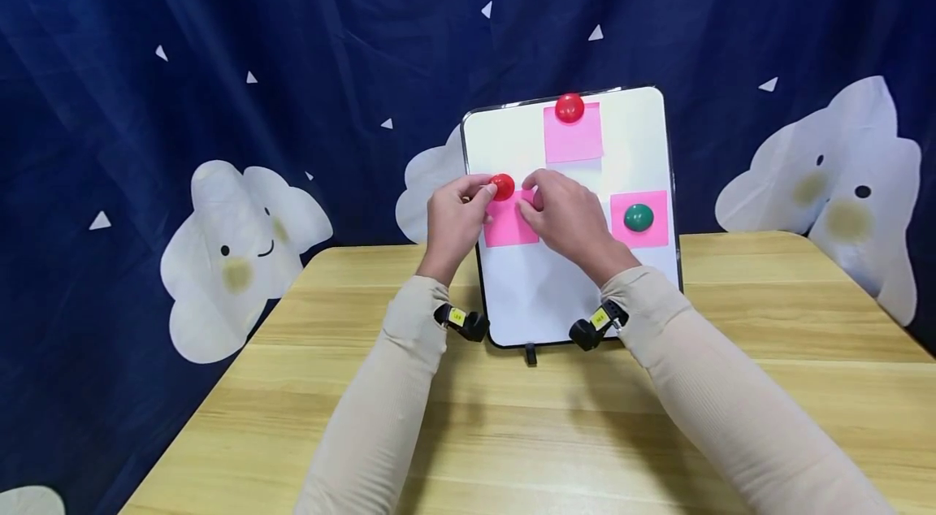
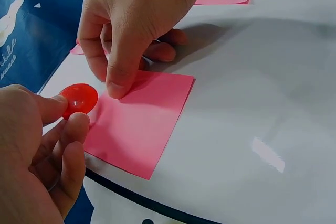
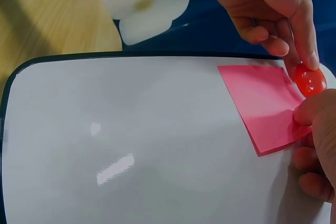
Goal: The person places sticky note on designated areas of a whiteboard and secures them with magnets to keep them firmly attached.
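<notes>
done: two pink notes pinned on whiteboard [image 1: 643, 149], top note [image 1: 573, 137] and right note [image 1: 643, 232] | now: your left hand [image 1: 455, 216] pinches red magnet [image 1: 502, 187] at third note [image 1: 508, 224] top-left corner, board's left side; right hand [image 1: 566, 214] fingertip presses note flat | left: seat magnet, judging by this.

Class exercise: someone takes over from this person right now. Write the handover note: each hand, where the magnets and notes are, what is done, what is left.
Left hand: pinches the red magnet at the left note's top corner.
Right hand: a fingertip presses that note flat on the whiteboard.
Done: top note sits under a red magnet; right note under a green magnet.
Left: probably set the pinched magnet on the left note, then let go.
</notes>
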A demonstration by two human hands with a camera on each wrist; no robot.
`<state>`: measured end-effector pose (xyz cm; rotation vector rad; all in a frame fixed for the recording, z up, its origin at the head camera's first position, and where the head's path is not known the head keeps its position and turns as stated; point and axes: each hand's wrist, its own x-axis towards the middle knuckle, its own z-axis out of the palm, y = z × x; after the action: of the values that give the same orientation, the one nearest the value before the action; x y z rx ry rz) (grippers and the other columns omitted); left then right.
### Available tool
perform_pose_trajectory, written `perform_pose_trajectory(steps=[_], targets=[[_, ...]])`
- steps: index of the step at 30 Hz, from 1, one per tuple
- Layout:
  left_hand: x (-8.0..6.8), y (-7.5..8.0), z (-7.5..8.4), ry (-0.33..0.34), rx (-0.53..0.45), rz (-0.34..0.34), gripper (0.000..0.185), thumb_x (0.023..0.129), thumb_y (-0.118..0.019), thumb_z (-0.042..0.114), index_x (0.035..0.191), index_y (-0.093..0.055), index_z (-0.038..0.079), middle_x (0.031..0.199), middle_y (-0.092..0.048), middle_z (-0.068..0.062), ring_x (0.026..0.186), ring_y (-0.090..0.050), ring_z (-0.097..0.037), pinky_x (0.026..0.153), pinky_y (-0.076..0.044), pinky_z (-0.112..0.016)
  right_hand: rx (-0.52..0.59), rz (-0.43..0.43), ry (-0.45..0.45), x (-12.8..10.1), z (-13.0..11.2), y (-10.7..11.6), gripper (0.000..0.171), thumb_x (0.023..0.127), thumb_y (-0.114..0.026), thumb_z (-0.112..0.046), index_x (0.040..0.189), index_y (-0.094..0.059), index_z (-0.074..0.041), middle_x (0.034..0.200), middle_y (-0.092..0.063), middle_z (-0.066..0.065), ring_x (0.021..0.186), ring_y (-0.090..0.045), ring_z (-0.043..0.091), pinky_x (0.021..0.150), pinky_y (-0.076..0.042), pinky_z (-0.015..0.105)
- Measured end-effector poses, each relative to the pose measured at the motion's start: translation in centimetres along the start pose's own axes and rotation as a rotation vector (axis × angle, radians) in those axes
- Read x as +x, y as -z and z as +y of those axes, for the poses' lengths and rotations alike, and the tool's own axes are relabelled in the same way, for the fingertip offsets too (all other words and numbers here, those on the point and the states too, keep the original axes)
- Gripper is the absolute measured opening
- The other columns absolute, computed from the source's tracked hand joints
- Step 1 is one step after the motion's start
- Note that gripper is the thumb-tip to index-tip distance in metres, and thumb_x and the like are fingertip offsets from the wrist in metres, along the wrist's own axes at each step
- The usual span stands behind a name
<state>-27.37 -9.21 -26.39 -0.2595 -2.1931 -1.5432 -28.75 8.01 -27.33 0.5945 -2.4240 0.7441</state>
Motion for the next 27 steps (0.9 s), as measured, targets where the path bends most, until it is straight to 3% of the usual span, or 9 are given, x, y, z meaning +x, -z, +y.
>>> perform_pose_trajectory(steps=[12,22,27], targets=[[0.36,-0.41,0.18,0.013,0.071,-0.005,0.023,0.097,-0.069,0.020,0.116,-0.075,0.011,0.091,-0.069,-0.003,0.072,-0.065,-0.018,0.069,-0.057,-0.027,0.002,0.001,0.008,0.06,0.13,-0.03,0.032,0.089,-0.077,-0.024,0.114,-0.066,-0.005,0.079,-0.059,0.004,0.067,-0.056,0.018,0.057,-0.048,0.032],[0.39,-0.60,0.57,-0.023,0.305,0.046,0.023,0.096,-0.069,0.029,0.114,-0.077,0.017,0.093,-0.072,0.000,0.080,-0.062,-0.013,0.064,-0.052,-0.026,-0.007,-0.001,0.001,0.13,0.01,0.08,0.033,0.090,-0.076,-0.024,0.114,-0.066,-0.005,0.080,-0.060,0.005,0.067,-0.057,0.019,0.057,-0.049,0.032],[0.36,-0.60,0.73,-0.043,0.370,0.064,0.023,0.096,-0.069,0.032,0.113,-0.078,0.019,0.093,-0.068,0.001,0.082,-0.060,-0.013,0.063,-0.050,-0.030,-0.014,-0.002,0.002,0.12,-0.01,0.02,0.033,0.090,-0.075,-0.024,0.115,-0.066,-0.005,0.080,-0.059,0.005,0.067,-0.057,0.019,0.057,-0.049,0.033]])
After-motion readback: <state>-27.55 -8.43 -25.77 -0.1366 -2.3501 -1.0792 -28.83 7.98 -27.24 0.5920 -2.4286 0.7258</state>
